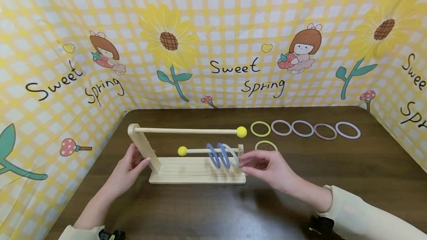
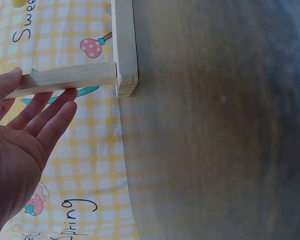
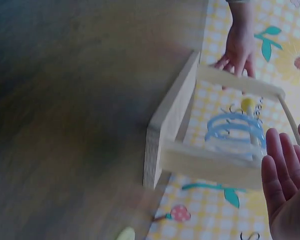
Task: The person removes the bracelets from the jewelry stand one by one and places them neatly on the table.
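Stand (image 1: 186, 171): upright on table (image 1: 186, 214). Left hand (image 1: 126, 169) pinches tall post (image 1: 146, 152) between thumb and fingers, presumably to steady it. Right hand (image 1: 275, 167): at short post (image 1: 241, 149), fingers loosely spread (contact: cannot tell), perhaps guarding that end. Two blue rings (image 1: 211, 156), one white ring (image 1: 236, 153): hung on lower rod (image 1: 197, 151); ball (image 1: 182, 151) at free end, likely stop. Loose rings (image 1: 302, 135): flat, far right, seemingly laid singly for easy reach.

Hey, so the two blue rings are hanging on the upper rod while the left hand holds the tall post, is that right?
Not quite: the head view shows the two blue rings hanging on the lower rod, while the left hand holds the tall post.
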`<action>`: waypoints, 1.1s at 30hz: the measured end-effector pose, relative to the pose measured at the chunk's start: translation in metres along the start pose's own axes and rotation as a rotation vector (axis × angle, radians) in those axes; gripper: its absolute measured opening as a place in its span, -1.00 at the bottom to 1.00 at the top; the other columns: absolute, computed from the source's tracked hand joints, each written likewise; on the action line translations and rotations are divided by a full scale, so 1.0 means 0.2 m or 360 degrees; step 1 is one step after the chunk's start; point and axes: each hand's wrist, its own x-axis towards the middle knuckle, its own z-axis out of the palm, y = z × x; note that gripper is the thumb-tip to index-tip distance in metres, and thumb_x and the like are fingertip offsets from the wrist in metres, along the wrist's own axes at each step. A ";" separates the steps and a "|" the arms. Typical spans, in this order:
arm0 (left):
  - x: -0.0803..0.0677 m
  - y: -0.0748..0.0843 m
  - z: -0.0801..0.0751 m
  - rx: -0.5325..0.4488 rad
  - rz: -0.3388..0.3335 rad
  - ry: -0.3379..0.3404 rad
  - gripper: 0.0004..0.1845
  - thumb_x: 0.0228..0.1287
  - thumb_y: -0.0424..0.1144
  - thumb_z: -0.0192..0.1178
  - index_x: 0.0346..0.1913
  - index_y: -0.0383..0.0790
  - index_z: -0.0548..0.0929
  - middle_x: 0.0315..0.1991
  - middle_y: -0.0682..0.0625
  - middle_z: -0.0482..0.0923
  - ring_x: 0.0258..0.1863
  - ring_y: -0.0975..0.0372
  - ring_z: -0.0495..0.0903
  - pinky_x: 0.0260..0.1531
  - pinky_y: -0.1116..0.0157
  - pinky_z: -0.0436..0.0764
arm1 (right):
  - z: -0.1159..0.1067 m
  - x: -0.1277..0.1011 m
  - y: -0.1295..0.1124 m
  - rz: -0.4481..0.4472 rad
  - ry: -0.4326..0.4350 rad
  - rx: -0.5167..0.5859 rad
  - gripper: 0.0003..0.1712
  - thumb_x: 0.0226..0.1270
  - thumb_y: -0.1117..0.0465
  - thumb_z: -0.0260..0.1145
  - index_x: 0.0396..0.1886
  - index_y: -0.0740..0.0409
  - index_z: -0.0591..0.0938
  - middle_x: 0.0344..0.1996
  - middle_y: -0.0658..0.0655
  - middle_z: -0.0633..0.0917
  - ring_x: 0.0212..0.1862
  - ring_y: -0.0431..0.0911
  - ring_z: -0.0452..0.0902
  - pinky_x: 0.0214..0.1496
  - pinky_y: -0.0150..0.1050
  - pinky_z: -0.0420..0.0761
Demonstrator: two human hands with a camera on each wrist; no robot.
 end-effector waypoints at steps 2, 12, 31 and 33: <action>0.00 0.00 0.00 -0.0004 -0.0004 -0.0003 -0.53 0.40 -0.50 0.08 0.29 -0.40 0.19 0.06 -0.40 0.53 0.04 0.48 0.47 -0.07 0.59 0.47 | 0.04 0.01 0.01 -0.0021 -0.0006 0.0019 -0.74 0.16 0.41 0.44 -0.12 0.30 0.69 -0.32 0.13 0.76 -0.36 -0.17 0.65 -0.37 -0.31 0.63; 0.00 0.00 0.00 0.0014 -0.0005 0.0008 -0.53 0.40 -0.50 0.08 0.28 -0.41 0.19 0.05 -0.39 0.53 0.04 0.48 0.47 -0.07 0.59 0.47 | 0.19 0.04 0.03 0.0014 -0.0110 0.0018 -0.67 0.21 0.35 0.42 -0.02 0.35 0.67 -0.18 0.22 0.74 -0.31 -0.20 0.67 -0.36 -0.25 0.66; 0.00 -0.01 0.00 -0.0001 0.0006 -0.0005 -0.50 0.40 -0.51 0.07 0.32 -0.39 0.17 0.07 -0.41 0.52 0.05 0.50 0.45 -0.06 0.58 0.47 | 0.28 0.10 0.08 0.0054 0.0070 -0.0254 -0.71 0.16 0.32 0.48 -0.10 0.26 0.72 -0.18 0.17 0.75 -0.38 -0.25 0.68 -0.44 -0.30 0.64; 0.00 -0.01 0.00 -0.0007 0.0002 -0.0002 -0.50 0.40 -0.51 0.07 0.31 -0.39 0.17 0.07 -0.41 0.51 0.05 0.51 0.45 -0.06 0.59 0.47 | 0.30 0.12 0.08 0.0067 0.0103 -0.0247 -0.74 0.16 0.31 0.47 -0.13 0.27 0.72 -0.22 0.17 0.75 -0.41 -0.24 0.67 -0.45 -0.32 0.63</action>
